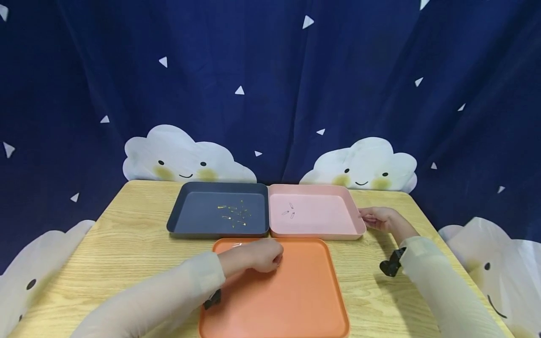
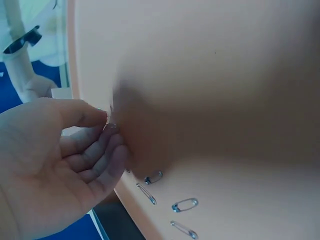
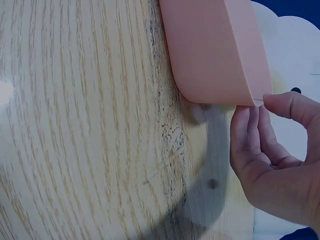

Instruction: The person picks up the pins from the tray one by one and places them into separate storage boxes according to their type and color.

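Note:
My left hand (image 1: 270,259) rests over the far part of the orange tray (image 1: 304,300). In the left wrist view its thumb and fingertips (image 2: 107,122) pinch a small silver safety pin (image 2: 111,125) just off the tray floor (image 2: 225,75). Several more silver safety pins (image 2: 185,204) lie on that tray nearby. My right hand (image 1: 364,217) is at the right edge of the pink tray (image 1: 325,216). In the right wrist view, thumb and fingers (image 3: 245,125) pinch the rim at a corner of the pink tray (image 3: 215,50).
A dark grey tray (image 1: 198,216) with several gold safety pins (image 1: 234,213) sits left of the pink tray, which holds a few silver pins (image 1: 289,211). All three trays stand on a wooden table (image 1: 127,244). A blue cloud-print curtain hangs behind.

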The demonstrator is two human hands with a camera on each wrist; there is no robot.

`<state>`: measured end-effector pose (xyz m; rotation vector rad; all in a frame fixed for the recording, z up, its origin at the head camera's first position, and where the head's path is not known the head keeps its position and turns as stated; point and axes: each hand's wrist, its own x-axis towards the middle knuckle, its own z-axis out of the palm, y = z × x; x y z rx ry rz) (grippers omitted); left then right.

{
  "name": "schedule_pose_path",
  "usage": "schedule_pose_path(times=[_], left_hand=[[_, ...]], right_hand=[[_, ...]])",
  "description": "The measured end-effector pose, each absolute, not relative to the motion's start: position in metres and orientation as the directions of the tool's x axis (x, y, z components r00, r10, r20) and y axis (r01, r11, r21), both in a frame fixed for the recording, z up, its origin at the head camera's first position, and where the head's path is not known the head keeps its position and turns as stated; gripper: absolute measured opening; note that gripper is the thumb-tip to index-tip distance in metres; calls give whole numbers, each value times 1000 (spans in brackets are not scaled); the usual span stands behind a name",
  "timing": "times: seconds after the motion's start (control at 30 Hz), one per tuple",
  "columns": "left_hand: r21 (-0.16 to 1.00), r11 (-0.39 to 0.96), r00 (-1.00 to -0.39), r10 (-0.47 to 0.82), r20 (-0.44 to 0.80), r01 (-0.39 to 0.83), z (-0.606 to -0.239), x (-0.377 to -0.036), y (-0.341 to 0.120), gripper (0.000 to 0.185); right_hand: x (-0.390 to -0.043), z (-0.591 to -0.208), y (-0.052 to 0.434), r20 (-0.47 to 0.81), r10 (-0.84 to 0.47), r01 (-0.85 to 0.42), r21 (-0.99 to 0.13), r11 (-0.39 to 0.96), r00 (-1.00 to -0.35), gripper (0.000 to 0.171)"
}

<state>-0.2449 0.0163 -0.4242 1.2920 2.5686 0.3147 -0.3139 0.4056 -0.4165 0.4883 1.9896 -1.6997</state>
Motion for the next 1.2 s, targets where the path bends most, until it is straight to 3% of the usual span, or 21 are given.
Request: schedule_pose_path(times=[0.13, 0.3, 0.6, 0.73, 1.2], left_hand=[[495, 571, -623, 779, -75, 655, -426, -249, 15, 14], [665, 542, -675, 734, -77, 514, -420, -254, 15, 9], [867, 448, -670, 714, -202, 216, -414, -259, 19, 5], [901, 422, -677, 693, -246, 105, -409, -263, 18, 8], [876, 482, -777, 547, -312, -12, -393, -296, 28, 12]], right_hand=[[-317, -422, 412, -558, -59, 540, -821, 188, -828, 72], [-323, -427, 421, -554, -114, 531, -828, 180, -825, 73], [-312, -415, 404, -572, -27, 556, -808, 196, -820, 65], [-314, -417, 405, -566, -33, 548, -809, 212, -824, 69], [-315, -417, 404, -566, -23, 551, -809, 203, -824, 69]])
